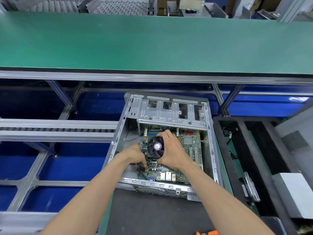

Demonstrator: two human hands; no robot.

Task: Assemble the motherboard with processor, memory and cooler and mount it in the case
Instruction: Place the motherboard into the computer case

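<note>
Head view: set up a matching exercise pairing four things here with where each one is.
Things:
1. cooler fan
2. drive cage
3. rear ports
4. orange tool handle

Places:
A. bottom edge of the picture
B. between the two hands
C. motherboard edge nearest the person
D. far end of the case, above the board

Pairs: 1-B, 2-D, 3-C, 4-A
</note>
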